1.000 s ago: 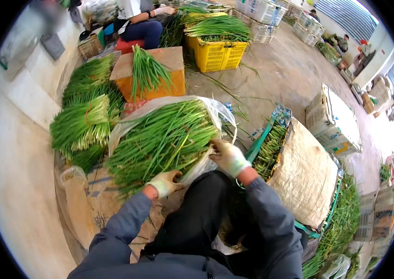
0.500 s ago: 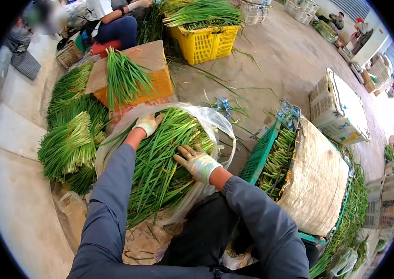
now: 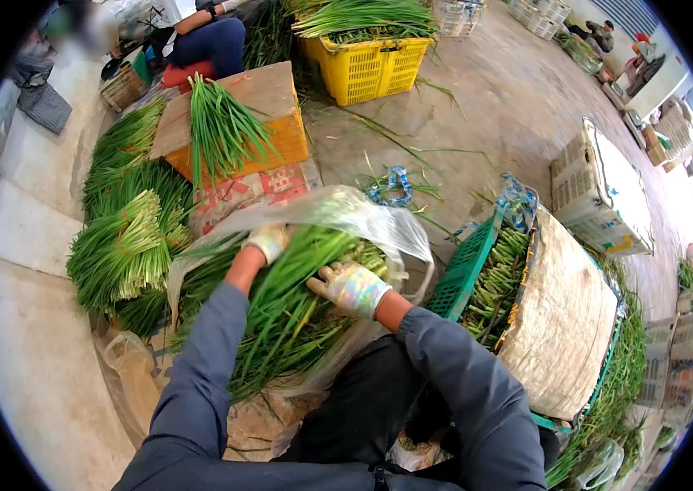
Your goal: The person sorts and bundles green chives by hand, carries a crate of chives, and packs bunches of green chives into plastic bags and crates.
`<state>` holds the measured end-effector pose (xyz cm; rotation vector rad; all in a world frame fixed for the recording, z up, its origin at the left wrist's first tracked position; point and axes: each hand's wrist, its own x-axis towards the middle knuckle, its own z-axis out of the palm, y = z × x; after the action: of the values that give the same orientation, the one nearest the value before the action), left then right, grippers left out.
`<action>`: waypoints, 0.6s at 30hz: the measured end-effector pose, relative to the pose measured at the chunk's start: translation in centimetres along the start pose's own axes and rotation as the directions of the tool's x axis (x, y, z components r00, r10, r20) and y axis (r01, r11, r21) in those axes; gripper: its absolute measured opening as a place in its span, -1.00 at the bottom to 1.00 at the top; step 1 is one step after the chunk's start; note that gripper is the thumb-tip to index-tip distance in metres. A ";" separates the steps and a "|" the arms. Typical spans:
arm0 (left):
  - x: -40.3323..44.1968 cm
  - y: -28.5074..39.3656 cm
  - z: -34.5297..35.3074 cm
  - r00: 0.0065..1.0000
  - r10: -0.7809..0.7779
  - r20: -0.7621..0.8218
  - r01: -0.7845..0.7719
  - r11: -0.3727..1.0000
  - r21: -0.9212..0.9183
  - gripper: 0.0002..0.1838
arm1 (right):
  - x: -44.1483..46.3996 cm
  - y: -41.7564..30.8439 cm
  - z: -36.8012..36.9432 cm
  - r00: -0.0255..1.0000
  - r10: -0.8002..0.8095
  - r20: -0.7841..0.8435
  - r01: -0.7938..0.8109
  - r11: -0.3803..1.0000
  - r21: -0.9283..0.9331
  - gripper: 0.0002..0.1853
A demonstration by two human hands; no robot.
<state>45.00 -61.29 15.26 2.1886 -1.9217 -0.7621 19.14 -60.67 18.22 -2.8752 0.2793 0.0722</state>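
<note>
In front of me, a heap of green garlic chives (image 3: 281, 344) lies in a clear plastic bag (image 3: 408, 237). My left hand (image 3: 268, 243), in a pale stained glove, grips the left side of a blurred bunch of chives; its fingertips are partly hidden by the leaves. My right hand (image 3: 353, 289), in a glove with coloured patches, has its fingers curled into the same bunch from the right, near the pale stem ends. The bag's loose rim is smeared by motion beyond both hands.
Tied chive bundles (image 3: 121, 254) lie on the left. More chives rest on a box (image 3: 281, 139) ahead, near a heaped yellow crate (image 3: 367, 78). To the right are a green crate (image 3: 465, 266) of stems, a board (image 3: 563, 315) and a white crate (image 3: 600, 184). A seated person (image 3: 211, 41) is beyond.
My hands were spread flat on the heap; now they have closed around a bunch and drawn nearer each other. The chives between them have risen, and the bag's rim has shifted right.
</note>
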 end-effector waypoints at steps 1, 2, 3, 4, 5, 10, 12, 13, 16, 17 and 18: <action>-3.5 4.0 -1.7 1.000 -0.018 0.005 0.017 0.996 0.093 -0.34 | 0.0 -0.5 0.2 0.998 -0.056 0.031 0.057 0.998 -0.032 -0.38; -6.0 5.9 -1.2 0.965 0.089 -0.248 -0.049 0.986 0.160 -0.31 | -0.2 -1.0 0.3 0.996 -0.090 0.025 0.091 0.996 -0.013 -0.45; -7.8 7.0 -0.5 0.856 0.198 -0.478 -0.090 0.967 0.240 -0.27 | -0.5 -1.5 0.4 0.994 -0.107 0.036 0.108 0.994 -0.011 -0.45; -8.5 7.0 0.4 0.888 0.112 -0.446 -0.056 0.989 0.135 -0.25 | -0.7 -1.9 0.0 0.987 -0.099 0.125 0.102 0.994 -0.024 -0.43; -8.6 7.1 0.9 0.911 0.030 -0.412 -0.021 0.999 0.027 -0.23 | -0.7 -2.3 -0.6 0.973 -0.087 0.214 0.099 0.994 -0.049 -0.42; -11.0 7.9 1.8 0.953 0.005 -0.302 0.054 0.981 0.185 -0.30 | 0.6 -4.3 -8.6 0.997 0.065 0.050 -0.081 0.871 0.485 -0.73; -12.3 7.5 3.1 0.934 0.090 -0.346 -0.044 0.989 0.141 -0.27 | 3.0 -3.5 -7.5 0.987 0.142 -0.072 -0.097 0.896 0.432 -0.75; -12.7 7.5 3.9 0.889 0.117 -0.444 -0.104 0.993 0.052 -0.26 | 4.3 -3.0 -6.9 0.981 0.153 -0.121 -0.094 0.915 0.394 -0.76; -14.5 9.0 2.8 0.920 0.065 -0.388 -0.011 0.990 0.139 -0.36 | 8.2 1.3 -3.9 0.943 0.180 -0.279 -0.110 0.962 0.250 -0.68; -14.8 9.2 3.1 0.924 0.081 -0.373 -0.027 0.989 0.147 -0.36 | 9.2 2.5 -3.7 0.912 0.302 -0.278 -0.250 0.946 0.209 -0.63; -15.1 9.3 3.3 0.920 0.078 -0.384 -0.029 0.991 0.134 -0.32 | 9.6 2.5 -5.6 0.926 0.359 -0.113 -0.316 0.905 0.286 -0.48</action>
<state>34.30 -47.78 20.51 2.1415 -1.8532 -0.1762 28.18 -66.17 22.34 -2.5405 0.7607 -0.1303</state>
